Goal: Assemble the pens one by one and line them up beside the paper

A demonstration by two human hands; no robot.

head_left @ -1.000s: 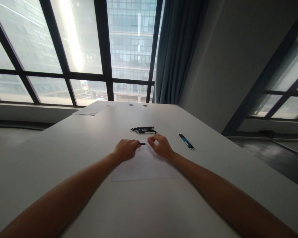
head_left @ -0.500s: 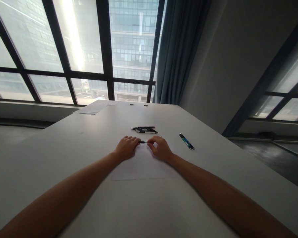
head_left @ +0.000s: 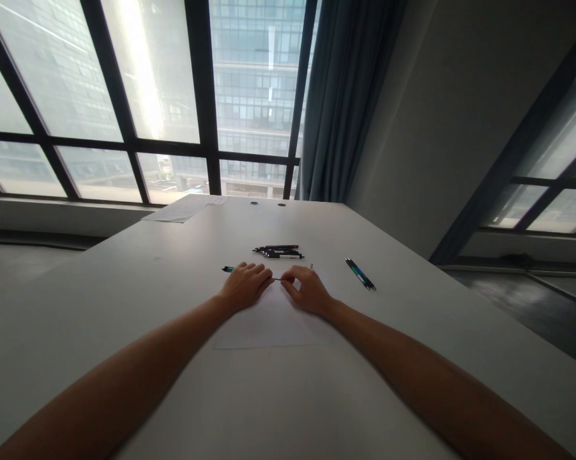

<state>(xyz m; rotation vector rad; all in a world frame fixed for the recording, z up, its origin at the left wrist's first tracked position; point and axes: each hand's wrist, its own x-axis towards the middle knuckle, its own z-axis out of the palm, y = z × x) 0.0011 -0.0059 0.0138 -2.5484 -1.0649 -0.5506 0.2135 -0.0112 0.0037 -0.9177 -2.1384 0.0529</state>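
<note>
My left hand (head_left: 246, 285) is closed palm-down over a pen (head_left: 227, 269), whose black and green end pokes out past its left side. Most of that pen is hidden under the fingers. Facing it, my right hand (head_left: 307, 289) pinches a thin dark rod that looks like a pen refill (head_left: 277, 279). A short length of the rod shows between the two hands, reaching the left fingertips. Both hands rest over a white sheet of paper (head_left: 273, 332). A small pointed piece (head_left: 311, 266), perhaps a pen tip, stands just behind the right hand.
Several black pens (head_left: 281, 252) lie in a bunch beyond my hands. To the right are blue and green pens (head_left: 360, 275) side by side. Papers (head_left: 182, 209) lie at the white table's (head_left: 288, 396) far left, with two dark round discs (head_left: 281, 204) near the far edge.
The dark pen front that showed between my hands has gone from sight, leaving the thin rod there. The pen's green end now shows left of my left hand. My right hand has shifted slightly left.
</note>
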